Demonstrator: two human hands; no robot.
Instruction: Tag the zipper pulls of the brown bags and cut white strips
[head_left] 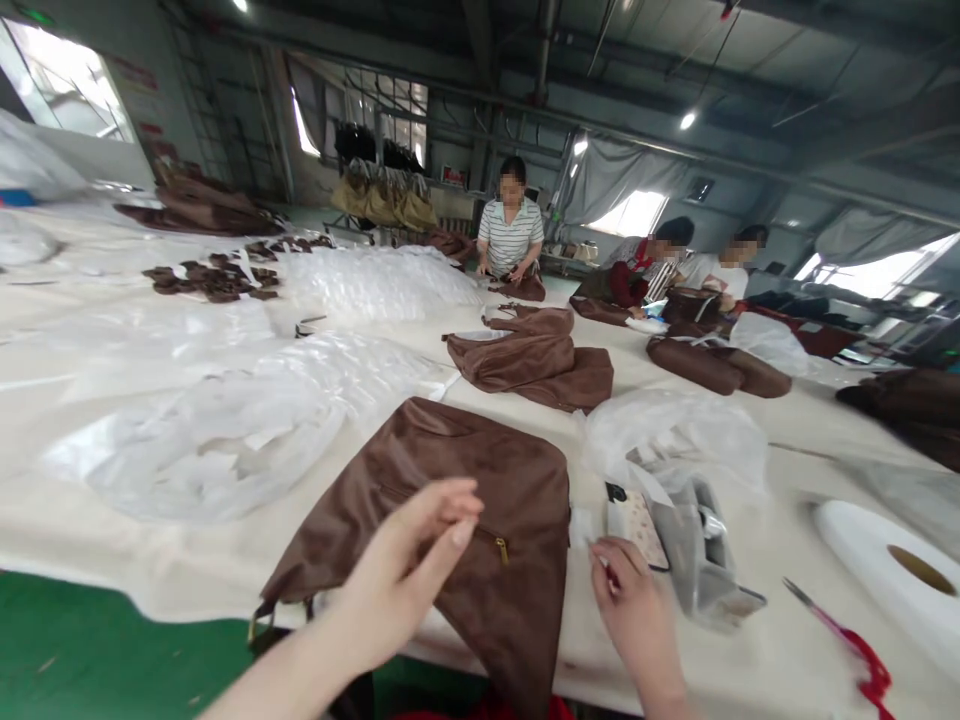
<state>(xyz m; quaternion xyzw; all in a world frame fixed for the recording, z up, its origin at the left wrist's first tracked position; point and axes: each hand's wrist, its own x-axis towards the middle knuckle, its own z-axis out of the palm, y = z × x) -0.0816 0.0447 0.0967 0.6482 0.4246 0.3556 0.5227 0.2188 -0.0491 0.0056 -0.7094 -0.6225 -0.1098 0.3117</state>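
Bag (465, 450), smooth brown (brass zip pull (502, 549)), left fingers (444, 494) slightly parted, empty, right fingers (627, 557) curled, hold unclear.

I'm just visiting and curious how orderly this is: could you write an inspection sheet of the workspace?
Surface: pale-covered table.
Job's things: brown bag lying on it, gold-coloured zip pull showing.
Clutter: clear plastic, patterned phone-like item, red-handled cutting tool, white roll, more brown bags.
Grippers: bare hands; left hand over the bag, fingers loosely curled; right hand beside it, grip unclear.
Cables: nothing seen on the table; thin overhead lines unclear.
Surroundings: three people beyond, hanging bags, windows.
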